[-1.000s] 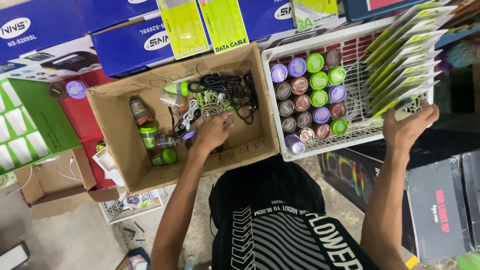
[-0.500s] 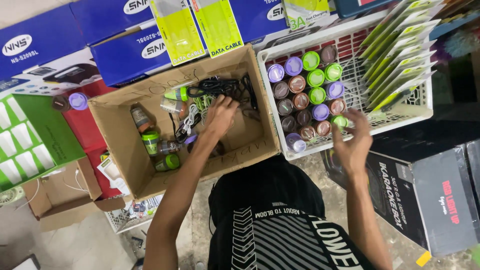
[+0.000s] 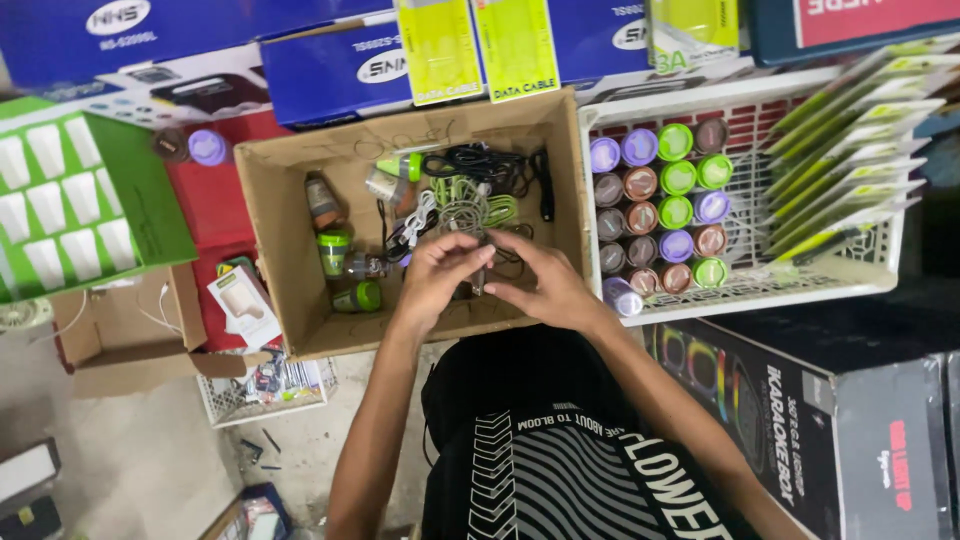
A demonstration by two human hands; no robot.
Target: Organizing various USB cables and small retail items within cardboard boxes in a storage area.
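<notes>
Fingers of both the left hand and right hand pinch a small cable over the box's front edge. Best to work slowly, keeping it free of the cable tangle behind.

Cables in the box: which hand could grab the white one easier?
Probably the left hand. It sits nearer the white cable in the cardboard box. The right hand is farther over, towards the basket.
</notes>
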